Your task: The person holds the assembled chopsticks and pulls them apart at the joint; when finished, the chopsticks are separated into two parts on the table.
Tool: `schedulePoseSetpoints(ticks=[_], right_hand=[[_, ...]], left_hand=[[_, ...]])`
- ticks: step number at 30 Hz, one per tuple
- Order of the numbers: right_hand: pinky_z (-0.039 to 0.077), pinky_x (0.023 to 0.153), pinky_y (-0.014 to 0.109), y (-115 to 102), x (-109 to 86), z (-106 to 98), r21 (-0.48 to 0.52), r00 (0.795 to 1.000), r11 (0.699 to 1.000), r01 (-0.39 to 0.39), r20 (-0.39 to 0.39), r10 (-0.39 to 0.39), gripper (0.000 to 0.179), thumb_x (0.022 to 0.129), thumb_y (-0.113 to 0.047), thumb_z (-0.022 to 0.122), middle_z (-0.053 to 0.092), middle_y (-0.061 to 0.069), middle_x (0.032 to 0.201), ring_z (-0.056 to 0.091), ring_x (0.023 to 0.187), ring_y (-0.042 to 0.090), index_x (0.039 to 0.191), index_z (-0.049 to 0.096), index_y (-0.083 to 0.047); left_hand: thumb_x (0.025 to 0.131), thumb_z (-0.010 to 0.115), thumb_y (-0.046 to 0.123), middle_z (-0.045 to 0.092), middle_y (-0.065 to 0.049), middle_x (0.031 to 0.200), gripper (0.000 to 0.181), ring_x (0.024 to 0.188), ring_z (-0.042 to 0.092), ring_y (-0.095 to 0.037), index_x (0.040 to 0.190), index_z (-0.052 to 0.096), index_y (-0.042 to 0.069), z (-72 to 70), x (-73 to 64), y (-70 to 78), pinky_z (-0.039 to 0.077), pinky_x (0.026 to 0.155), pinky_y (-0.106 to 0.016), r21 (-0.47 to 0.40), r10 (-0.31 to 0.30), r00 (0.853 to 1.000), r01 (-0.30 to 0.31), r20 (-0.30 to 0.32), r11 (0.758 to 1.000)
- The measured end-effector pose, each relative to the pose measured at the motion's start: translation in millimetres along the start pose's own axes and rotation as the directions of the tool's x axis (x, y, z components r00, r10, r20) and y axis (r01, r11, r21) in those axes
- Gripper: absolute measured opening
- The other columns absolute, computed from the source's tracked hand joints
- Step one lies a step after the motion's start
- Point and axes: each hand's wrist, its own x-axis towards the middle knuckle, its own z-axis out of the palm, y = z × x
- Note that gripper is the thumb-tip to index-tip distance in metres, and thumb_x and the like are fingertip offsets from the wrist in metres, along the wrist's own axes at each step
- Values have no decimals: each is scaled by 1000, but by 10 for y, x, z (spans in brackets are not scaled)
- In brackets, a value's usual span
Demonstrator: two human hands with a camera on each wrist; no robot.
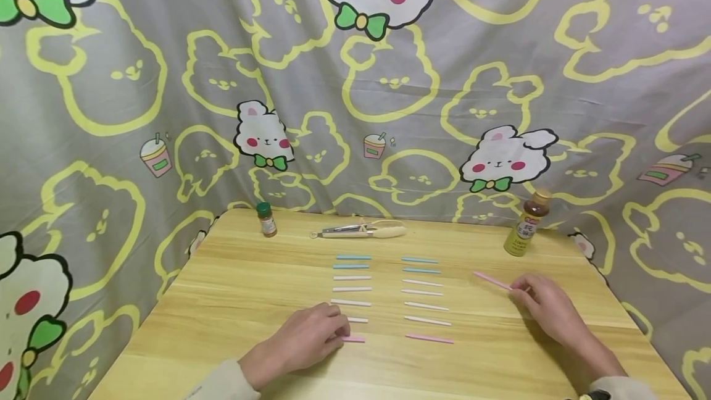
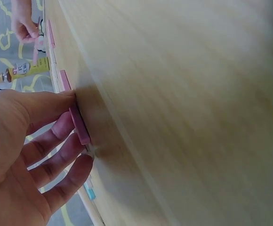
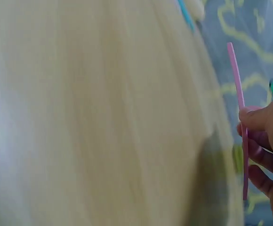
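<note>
My left hand (image 1: 308,337) is low over the table, with thumb and fingertips pinching a pink stick (image 2: 81,126) at the front of the left column. To the right, my right hand (image 1: 547,307) holds another pink stick (image 3: 237,77) between thumb and fingers. Most of that stick shows in the right wrist view, its far end pointing left in the head view. Two columns of thin sticks lie between the hands: blue sticks (image 1: 419,260) at the back, white sticks (image 1: 352,289) in the middle. A third pink stick (image 1: 430,339) lies at the front of the right column.
Along the back of the wooden table (image 1: 222,289) stand a small green-capped jar (image 1: 267,221) and, at right, a sauce bottle (image 1: 525,227). Metal tongs (image 1: 358,231) with pale tips lie between them. A patterned curtain (image 1: 400,134) hangs behind the table.
</note>
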Motion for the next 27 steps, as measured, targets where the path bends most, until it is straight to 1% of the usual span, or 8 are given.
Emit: schedulePoseSetpoints(ticks=[5, 10, 13, 15, 18, 22, 24, 27], right_hand=[[52, 70, 25, -506, -9, 60, 44, 993, 992, 115, -45, -114, 15, 96, -4, 81, 72, -10, 92, 57, 85, -1, 99, 75, -18], [56, 72, 23, -946, -71, 204, 105, 975, 970, 221, -52, -217, 22, 94, -4, 82, 67, -20, 92, 56, 88, -4, 98, 74, -24], [58, 72, 22, -1154, -149, 310, 143, 951, 940, 309, -77, -300, 25, 91, -1, 83, 66, -21, 94, 57, 89, -5, 100, 73, -23], [58, 74, 21, -1274, -195, 380, 158, 926, 913, 376, -91, -366, 28, 88, 1, 84, 67, -19, 96, 58, 90, -3, 101, 73, -21], [57, 76, 21, -1441, -254, 470, 161, 891, 876, 455, -92, -445, 29, 88, -1, 85, 70, -19, 101, 59, 92, 0, 104, 72, -23], [54, 76, 20, -1634, -290, 547, 162, 860, 845, 509, -69, -505, 26, 92, -8, 85, 71, -19, 103, 58, 92, 1, 106, 71, -26], [54, 76, 19, -1714, -292, 569, 163, 849, 834, 528, -71, -524, 25, 93, -10, 84, 71, -17, 103, 58, 92, 2, 105, 71, -26], [54, 77, 18, -1806, -282, 600, 179, 834, 815, 551, -96, -543, 25, 93, -9, 84, 71, -15, 102, 58, 92, 3, 104, 71, -26]], left_hand=[[100, 81, 22, 71, 13, 99, 7, 88, 58, 4, 105, 78, 22, -35, 7, -4, 52, 72, -14, -3, 10, 1000, -10, -14, 1000], [106, 73, 28, 70, 12, 101, 8, 90, 61, 2, 108, 78, 22, -69, 86, 29, 56, 74, -17, 4, 1, 999, -1, -55, 1000], [111, 67, 30, 72, 11, 104, 14, 94, 65, -1, 112, 78, 22, -91, 158, 83, 59, 77, -21, 5, -9, 997, 9, -77, 1000], [113, 62, 33, 73, 11, 107, 19, 97, 68, -3, 116, 77, 22, -104, 205, 129, 61, 80, -24, -8, -16, 996, 16, -86, 1000], [115, 55, 40, 74, 10, 111, 30, 100, 69, -4, 124, 76, 21, -116, 270, 206, 61, 83, -25, -45, -20, 996, 16, -87, 999], [115, 53, 45, 75, 9, 112, 38, 97, 67, -2, 128, 76, 18, -104, 337, 311, 59, 82, -21, -106, 4, 997, -13, -80, 994], [115, 55, 44, 75, 9, 110, 37, 94, 66, 0, 127, 77, 18, -90, 362, 355, 57, 80, -17, -115, 24, 996, -34, -83, 993], [114, 60, 38, 75, 10, 107, 28, 90, 64, 4, 121, 79, 19, -67, 380, 401, 54, 78, -13, -110, 44, 994, -55, -95, 992]])
